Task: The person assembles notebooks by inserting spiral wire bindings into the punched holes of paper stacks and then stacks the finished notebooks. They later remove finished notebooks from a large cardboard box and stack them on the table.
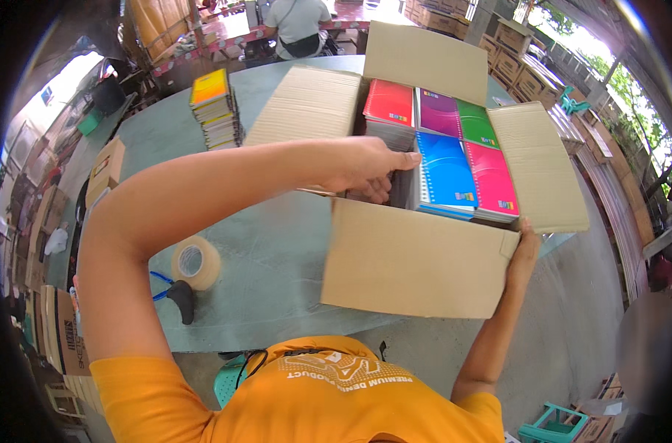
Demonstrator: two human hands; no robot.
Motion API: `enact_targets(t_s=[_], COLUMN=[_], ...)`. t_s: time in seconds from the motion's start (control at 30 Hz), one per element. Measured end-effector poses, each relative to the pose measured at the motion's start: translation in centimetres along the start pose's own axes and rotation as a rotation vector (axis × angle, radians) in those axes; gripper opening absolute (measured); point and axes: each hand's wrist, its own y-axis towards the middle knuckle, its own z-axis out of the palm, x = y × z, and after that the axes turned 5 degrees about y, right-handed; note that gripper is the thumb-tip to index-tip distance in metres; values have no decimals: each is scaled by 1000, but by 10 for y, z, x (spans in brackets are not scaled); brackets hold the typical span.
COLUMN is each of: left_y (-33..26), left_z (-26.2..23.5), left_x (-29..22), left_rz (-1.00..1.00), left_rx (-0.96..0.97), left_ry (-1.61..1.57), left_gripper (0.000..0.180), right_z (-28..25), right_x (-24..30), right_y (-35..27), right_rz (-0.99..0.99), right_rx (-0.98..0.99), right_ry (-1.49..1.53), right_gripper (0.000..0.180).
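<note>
An opened cardboard box (410, 258) sits on the table with its flaps spread outward. Inside are stacks of spiral notebooks: a red stack (390, 102), a purple one (439, 112), a green one (478, 124), a blue one (445, 170) and a pink one (492, 179). My left hand (369, 168) is over the gap at the box's near left, thumb stretched toward the blue stack and fingers apart, pointing down. No notebook shows in it. At the near right corner, my right hand (526, 247) grips the box, with part of its fingers hidden behind the cardboard.
A tall notebook stack (216, 111) with yellow covers stands at the table's far left. A tape roll (196, 263) and a dark-handled tool with blue parts (179, 297) lie at the near left. Beyond the table (269, 266), a person (297, 26) sits. Cartons (509, 55) are piled far right.
</note>
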Motion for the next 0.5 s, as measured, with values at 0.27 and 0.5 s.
enact_targets(t_s=[0.27, 0.5], left_y=[55, 44], left_z=[43, 37], left_x=[5, 2], left_rz=[-23, 37], left_rx=[205, 235], left_ry=[-456, -430], left_gripper=[68, 72], right_z=[10, 23], right_x=[11, -1], right_y=[-19, -15], right_rz=[214, 228], right_rx=[-1, -228], right_ry=[342, 514], right_gripper=[42, 40])
